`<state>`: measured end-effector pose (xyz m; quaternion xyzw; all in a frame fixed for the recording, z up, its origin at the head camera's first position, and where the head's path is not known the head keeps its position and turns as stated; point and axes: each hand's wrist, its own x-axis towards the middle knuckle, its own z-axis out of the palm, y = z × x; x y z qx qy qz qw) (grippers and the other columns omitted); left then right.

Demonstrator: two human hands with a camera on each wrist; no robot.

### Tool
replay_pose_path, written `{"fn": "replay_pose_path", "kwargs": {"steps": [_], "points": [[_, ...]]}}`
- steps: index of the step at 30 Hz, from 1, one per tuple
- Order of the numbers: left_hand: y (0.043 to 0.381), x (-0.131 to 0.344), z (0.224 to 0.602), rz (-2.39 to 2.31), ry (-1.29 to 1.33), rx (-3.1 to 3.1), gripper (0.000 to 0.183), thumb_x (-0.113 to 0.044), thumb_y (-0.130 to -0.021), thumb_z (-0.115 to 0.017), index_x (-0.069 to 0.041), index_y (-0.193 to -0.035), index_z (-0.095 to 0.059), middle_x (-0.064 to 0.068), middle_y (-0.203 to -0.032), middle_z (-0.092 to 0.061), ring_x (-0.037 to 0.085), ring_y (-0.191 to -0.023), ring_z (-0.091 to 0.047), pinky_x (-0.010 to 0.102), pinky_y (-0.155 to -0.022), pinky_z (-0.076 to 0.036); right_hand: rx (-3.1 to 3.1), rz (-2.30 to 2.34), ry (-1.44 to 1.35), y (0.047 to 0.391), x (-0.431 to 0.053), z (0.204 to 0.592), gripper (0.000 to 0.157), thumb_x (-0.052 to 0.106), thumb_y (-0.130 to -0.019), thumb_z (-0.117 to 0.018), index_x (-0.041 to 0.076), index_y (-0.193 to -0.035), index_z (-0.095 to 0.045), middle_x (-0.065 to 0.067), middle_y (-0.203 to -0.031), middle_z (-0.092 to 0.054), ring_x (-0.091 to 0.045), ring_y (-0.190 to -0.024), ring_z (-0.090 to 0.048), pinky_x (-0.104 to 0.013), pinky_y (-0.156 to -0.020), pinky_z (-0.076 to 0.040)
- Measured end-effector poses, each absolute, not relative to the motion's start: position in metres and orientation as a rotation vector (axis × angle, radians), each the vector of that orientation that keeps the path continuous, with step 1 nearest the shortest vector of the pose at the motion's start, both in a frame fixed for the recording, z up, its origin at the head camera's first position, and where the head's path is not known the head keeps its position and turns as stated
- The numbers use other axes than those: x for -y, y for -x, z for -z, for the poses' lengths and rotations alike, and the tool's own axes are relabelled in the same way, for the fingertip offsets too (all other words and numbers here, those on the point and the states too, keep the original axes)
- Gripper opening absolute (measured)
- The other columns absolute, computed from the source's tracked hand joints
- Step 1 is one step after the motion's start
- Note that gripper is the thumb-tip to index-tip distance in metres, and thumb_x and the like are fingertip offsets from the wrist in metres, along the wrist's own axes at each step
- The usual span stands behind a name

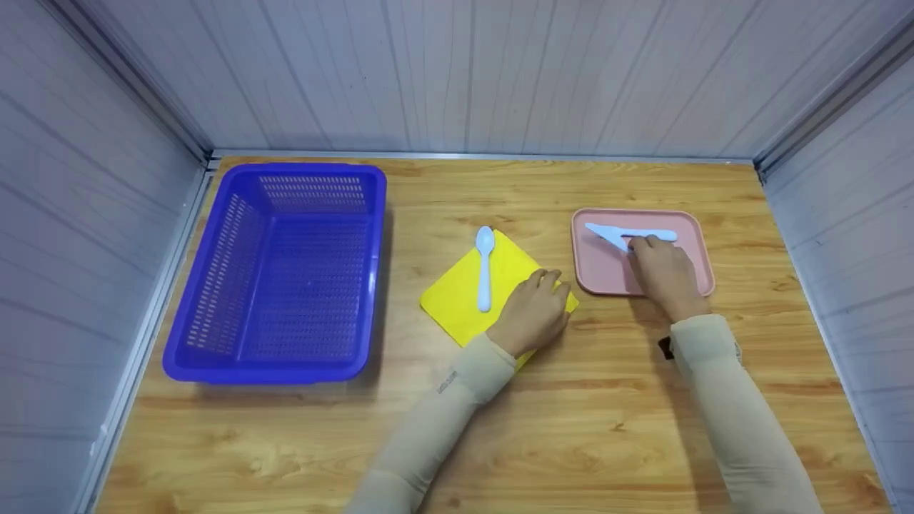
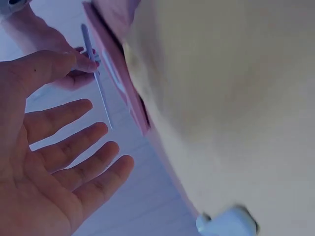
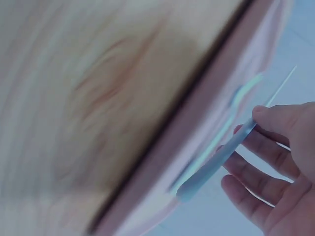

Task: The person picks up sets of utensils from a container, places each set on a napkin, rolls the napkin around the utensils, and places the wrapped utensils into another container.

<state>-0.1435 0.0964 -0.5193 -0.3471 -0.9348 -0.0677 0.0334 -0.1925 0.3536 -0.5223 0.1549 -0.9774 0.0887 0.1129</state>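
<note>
My right hand [image 1: 668,275] is over the pink tray [image 1: 598,271], pinching a light-blue plastic knife [image 3: 209,173] between thumb and fingers. The knife is seen nearly edge-on in both wrist views. Below it, another light-blue utensil [image 3: 209,142] lies in the tray; its kind is too blurred to tell. My left hand [image 1: 532,310] is over the right part of a yellow folded napkin [image 1: 457,303]. Its fingers are loosely spread in the left wrist view, with nothing between them. A light-blue plastic spoon [image 1: 485,264] lies on the napkin, left of that hand, bowl toward the back.
A blue plastic basket [image 1: 373,285] with slotted walls stands on the left of the wooden table [image 1: 593,442]. White panel walls [image 1: 428,78] enclose the table at the back and both sides.
</note>
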Motion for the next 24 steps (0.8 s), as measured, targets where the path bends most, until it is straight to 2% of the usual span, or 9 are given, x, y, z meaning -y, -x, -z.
{"fn": "replay_pose_path", "kwargs": {"steps": [3, 8, 12, 20, 24], "points": [[0.143, -0.080, 0.516, 0.235, 1.027, 2.859, 0.042, -0.032, -0.096, -0.065, -0.006, -0.130, -0.063, 0.015, -0.138, -0.055, 0.032, -0.125, -0.053, 0.040, -0.092, -0.054, 2.837, -0.319, -0.436, 0.188, -0.338, 0.515, 0.017, 0.002, -0.093, -0.066, -0.010, -0.105, -0.065, -0.028, -0.091, -0.064, -0.047, -0.075, -0.063, -0.058, -0.060, -0.054], [0.139, -0.053, 0.514, 0.251, 0.941, 2.817, 0.041, -0.030, -0.093, -0.069, -0.004, -0.125, -0.065, 0.017, -0.134, -0.058, 0.033, -0.121, -0.056, 0.041, -0.087, -0.056, 2.918, -0.458, -0.311, 0.186, -0.310, 0.503, 0.022, 0.008, -0.095, -0.064, -0.011, -0.107, -0.065, -0.027, -0.095, -0.065, -0.043, -0.084, -0.064, -0.056, -0.069, -0.054], [0.133, -0.032, 0.516, 0.251, 0.859, 2.826, 0.041, -0.028, -0.092, -0.070, -0.003, -0.125, -0.065, 0.018, -0.133, -0.058, 0.034, -0.119, -0.056, 0.041, -0.086, -0.056, 2.926, -0.578, -0.242, 0.189, -0.286, 0.500, 0.022, 0.011, -0.095, -0.065, -0.009, -0.102, -0.067, -0.024, -0.093, -0.068, -0.039, -0.083, -0.065, -0.052, -0.071, -0.055], [0.120, 0.012, 0.526, 0.362, 0.686, 2.881, 0.043, -0.023, -0.090, -0.074, 0.000, -0.125, -0.065, 0.022, -0.131, -0.058, 0.039, -0.118, -0.056, 0.045, -0.093, -0.053, 3.012, -0.812, -0.050, 0.195, -0.239, 0.506, 0.024, 0.016, -0.096, -0.064, -0.006, -0.104, -0.069, -0.020, -0.096, -0.070, -0.029, -0.081, -0.067, -0.041, -0.069, -0.058], [0.115, 0.025, 0.534, 0.385, 0.657, 2.924, 0.043, -0.021, -0.088, -0.075, 0.004, -0.122, -0.065, 0.026, -0.128, -0.058, 0.042, -0.116, -0.056, 0.047, -0.094, -0.052, 3.045, -0.894, 0.011, 0.197, -0.216, 0.513, 0.025, 0.019, -0.095, -0.064, -0.004, -0.101, -0.071, -0.017, -0.092, -0.070, -0.024, -0.073, -0.065, -0.036, -0.062, -0.057]]}}
